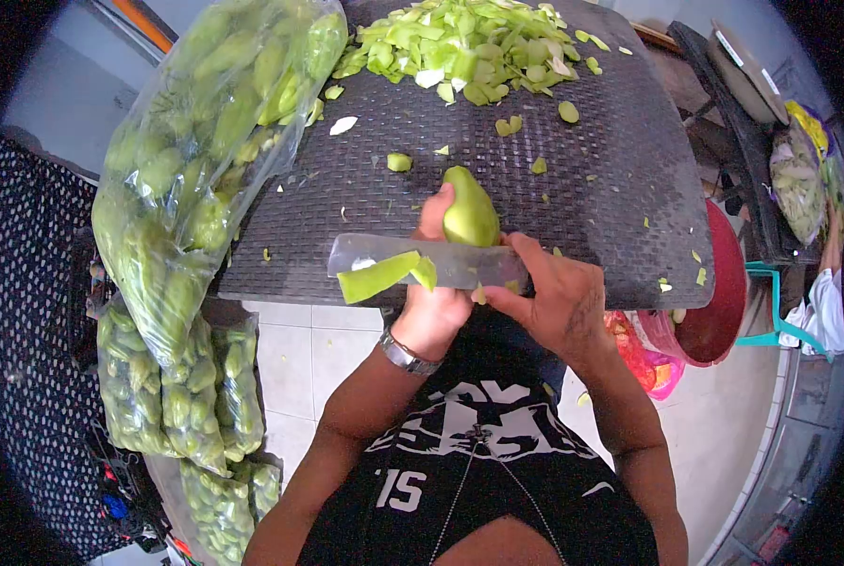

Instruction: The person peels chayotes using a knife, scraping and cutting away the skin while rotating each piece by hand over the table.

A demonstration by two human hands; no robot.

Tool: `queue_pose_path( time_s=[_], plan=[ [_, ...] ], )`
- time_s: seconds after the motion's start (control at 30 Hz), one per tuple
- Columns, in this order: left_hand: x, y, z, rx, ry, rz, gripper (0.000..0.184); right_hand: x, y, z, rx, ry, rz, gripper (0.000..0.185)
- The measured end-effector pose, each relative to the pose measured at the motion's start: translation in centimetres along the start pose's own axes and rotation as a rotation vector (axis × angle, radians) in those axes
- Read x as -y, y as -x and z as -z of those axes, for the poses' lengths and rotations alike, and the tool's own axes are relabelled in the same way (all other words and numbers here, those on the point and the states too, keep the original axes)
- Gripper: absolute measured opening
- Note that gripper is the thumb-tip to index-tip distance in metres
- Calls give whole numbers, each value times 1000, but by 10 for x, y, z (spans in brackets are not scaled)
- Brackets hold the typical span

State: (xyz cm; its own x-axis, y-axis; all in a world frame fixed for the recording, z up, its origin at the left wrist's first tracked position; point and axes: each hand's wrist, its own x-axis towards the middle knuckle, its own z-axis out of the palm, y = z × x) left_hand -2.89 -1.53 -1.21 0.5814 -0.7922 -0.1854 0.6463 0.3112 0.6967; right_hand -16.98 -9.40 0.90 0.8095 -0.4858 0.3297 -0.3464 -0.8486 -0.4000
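My left hand (438, 300), below a wristwatch, is wrapped round a smooth, pale-green, pear-shaped fruit (470, 209) near the table's front edge; its exact kind I cannot tell. Most of the left fingers are hidden behind a broad-bladed knife (455, 264). My right hand (561, 292) grips the knife at its right end, the handle covered by the fingers. The blade lies crosswise just under the fruit, pointing left. A curled strip of green peel (379, 276) rests on the blade.
A heap of green peelings (469, 47) covers the far side of the dark woven-pattern table (346, 203), with scraps scattered nearer. A big clear bag of green fruit (205, 141) leans on its left edge. More filled bags (172, 396) stand below. A red tub (714, 292) is at right.
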Motion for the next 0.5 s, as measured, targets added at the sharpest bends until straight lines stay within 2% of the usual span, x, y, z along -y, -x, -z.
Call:
queue_pose_path(
  time_s=[0.13, 0.4, 0.5],
  plan=[
    [1, -14, 11, -79, 83, 97, 45, -14, -8, 11, 97, -72, -97, 56],
    [-7, -12, 10, -10, 100, 109, 43, -16, -15, 15, 144, -115, -60, 52],
    [-11, -11, 9, -74, 91, 116, 42, -15, -16, 17, 200, -128, -59, 53]
  ],
)
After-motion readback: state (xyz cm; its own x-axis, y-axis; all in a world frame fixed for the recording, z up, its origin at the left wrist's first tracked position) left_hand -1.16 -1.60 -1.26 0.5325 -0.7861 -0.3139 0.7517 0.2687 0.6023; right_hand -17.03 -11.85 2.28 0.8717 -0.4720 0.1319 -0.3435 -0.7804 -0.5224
